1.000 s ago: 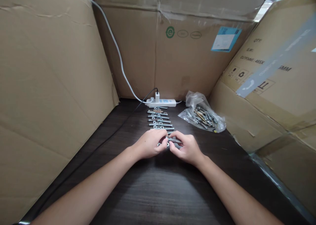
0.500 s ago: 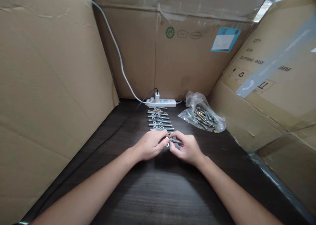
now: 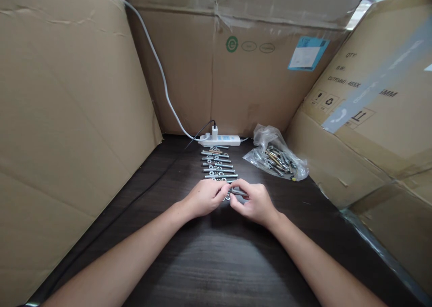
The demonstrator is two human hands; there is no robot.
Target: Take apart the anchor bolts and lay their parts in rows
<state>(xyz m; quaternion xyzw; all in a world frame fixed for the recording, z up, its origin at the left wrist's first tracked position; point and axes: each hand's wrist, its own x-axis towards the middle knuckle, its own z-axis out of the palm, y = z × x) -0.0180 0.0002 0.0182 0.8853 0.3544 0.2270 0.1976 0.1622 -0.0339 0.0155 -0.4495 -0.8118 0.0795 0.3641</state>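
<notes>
My right hand (image 3: 254,202) is closed on a metal bolt (image 3: 239,192), whose left end points at my left hand. Thumb and fingers of my left hand (image 3: 208,198) are pinched together at that end; what they grip there is too small to make out. Just below the fingertips, a shiny washer (image 3: 227,197) lies on the dark table. Beyond my hands, several bolts (image 3: 221,171) lie crosswise in a column, with small washers and nuts (image 3: 211,166) among them.
A white power strip (image 3: 229,140) with a plug and cables stands behind the bolts. To the right lies a clear plastic bag (image 3: 275,156) of metal fasteners. Cardboard boxes (image 3: 182,73) wall the dark table (image 3: 209,271) at the back, left and right. A black cable crosses the left side.
My left fingertips have closed up against the left end of the bolt, and the pale piece between them no longer shows. The bolt has shifted slightly left with my right fingers.
</notes>
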